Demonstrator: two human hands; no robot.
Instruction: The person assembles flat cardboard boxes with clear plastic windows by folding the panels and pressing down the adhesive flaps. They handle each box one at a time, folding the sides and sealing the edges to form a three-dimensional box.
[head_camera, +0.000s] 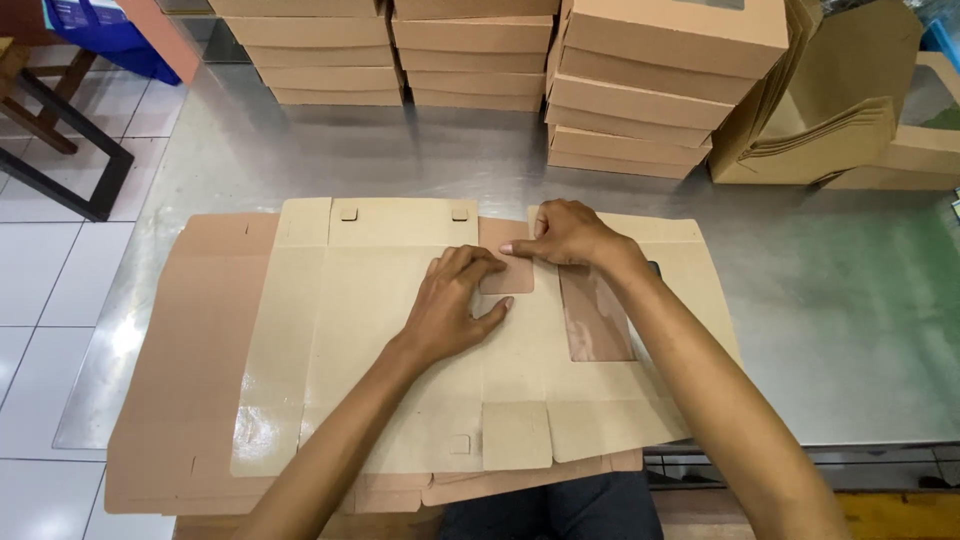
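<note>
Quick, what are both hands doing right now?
Left hand: fingers bent, pressing the flat cardboard box sheet.
Right hand: fingers pressing the small flap, not gripping.

Matt brown cardboard box blank (400, 330) with glossy clear plastic window (597, 322), on dull, smeared grey metal tabletop (840, 300); same matt cardboard in stacked folded boxes (630, 105); glossy white floor tiles (40, 290).
</note>
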